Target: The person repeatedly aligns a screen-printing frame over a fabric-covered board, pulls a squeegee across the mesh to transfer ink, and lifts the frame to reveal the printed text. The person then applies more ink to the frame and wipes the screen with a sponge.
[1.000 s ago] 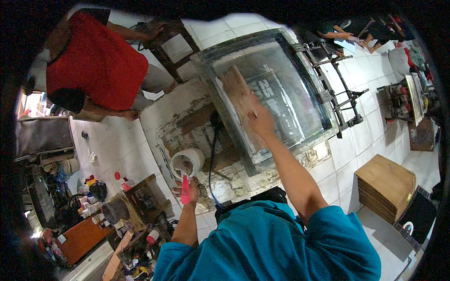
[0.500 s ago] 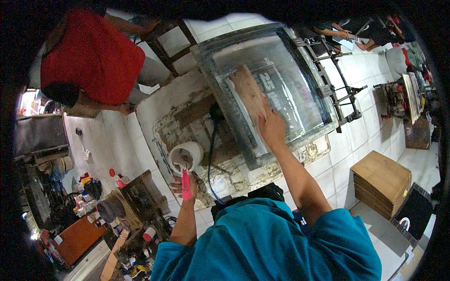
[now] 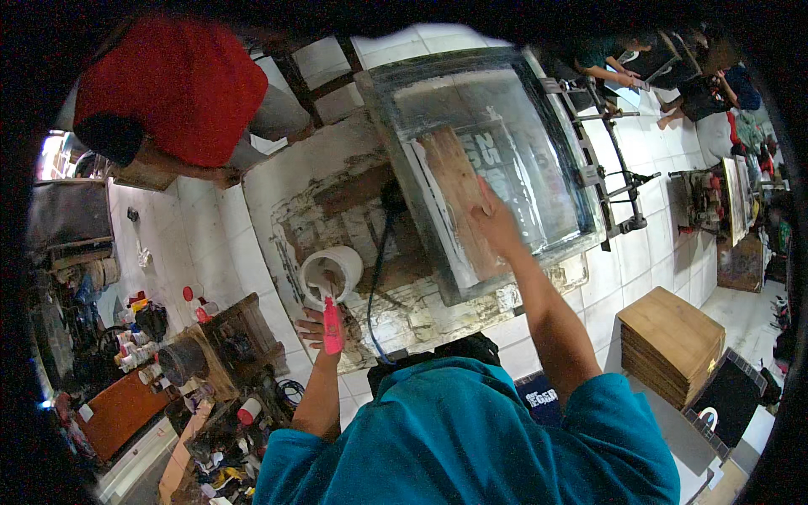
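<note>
My right hand (image 3: 499, 225) grips a long wooden squeegee (image 3: 450, 172) lying slantwise on a framed mesh screen (image 3: 438, 278). White lettering shows through the mesh to the right of the squeegee, and whitish ink streaks run along its left edge. At the screen's left stands a white bucket (image 3: 352, 268), its mouth tilted toward me. A tool with a bright pink handle (image 3: 333, 328) leans out of it, its far end inside. Spread fingers of my left hand (image 3: 313, 328) show beside and partly behind that handle, close below the bucket; its palm is mostly hidden.
The screen lies over a stained board (image 3: 273, 198). A dark metal clamp frame (image 3: 619, 177) runs along its right side. A person in red (image 3: 177, 93) bends at the far left. More people (image 3: 606, 63) work at far right. Stacked brown boards (image 3: 673, 332) stand near right; cluttered bottles (image 3: 135, 349) lie left.
The view has shifted slightly. My right hand stays on the squeegee, and my left hand remains near the bucket with its fingers spread. The person in red has bent their head lower.
</note>
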Available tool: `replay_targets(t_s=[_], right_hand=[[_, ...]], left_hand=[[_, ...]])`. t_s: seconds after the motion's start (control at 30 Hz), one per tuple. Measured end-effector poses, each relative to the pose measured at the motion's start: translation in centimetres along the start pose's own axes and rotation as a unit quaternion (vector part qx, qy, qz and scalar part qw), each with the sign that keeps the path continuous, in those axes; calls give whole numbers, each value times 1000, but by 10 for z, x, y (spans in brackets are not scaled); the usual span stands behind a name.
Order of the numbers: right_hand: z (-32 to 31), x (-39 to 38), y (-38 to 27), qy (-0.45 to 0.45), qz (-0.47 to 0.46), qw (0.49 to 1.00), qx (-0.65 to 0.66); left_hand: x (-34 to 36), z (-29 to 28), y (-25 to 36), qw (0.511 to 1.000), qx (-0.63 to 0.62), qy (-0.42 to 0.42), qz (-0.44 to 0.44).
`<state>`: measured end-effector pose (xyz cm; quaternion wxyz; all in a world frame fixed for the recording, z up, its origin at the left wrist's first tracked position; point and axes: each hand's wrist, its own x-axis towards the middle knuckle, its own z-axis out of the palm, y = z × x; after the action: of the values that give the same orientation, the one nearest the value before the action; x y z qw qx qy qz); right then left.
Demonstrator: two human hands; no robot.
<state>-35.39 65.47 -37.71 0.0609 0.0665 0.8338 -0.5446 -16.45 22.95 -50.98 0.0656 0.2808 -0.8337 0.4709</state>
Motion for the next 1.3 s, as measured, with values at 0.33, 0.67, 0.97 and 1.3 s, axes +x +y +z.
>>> replay_targets(t_s=[0.33,0.67,0.97,1.3], right_hand=[[-171,94,-72,-87,-44,970,-223],[-194,70,-10,-308,-135,850,-405],[-166,39,14,-335,-232,827,-389],[-162,17,15,-324,-275,816,-392]], left_hand=[[-32,94,-11,881,-306,-349,89],[-27,119,-14,779,-405,-477,-52],[-6,63,-24,695,-434,-566,-91],[-1,40,-23,760,-391,-514,-72]])
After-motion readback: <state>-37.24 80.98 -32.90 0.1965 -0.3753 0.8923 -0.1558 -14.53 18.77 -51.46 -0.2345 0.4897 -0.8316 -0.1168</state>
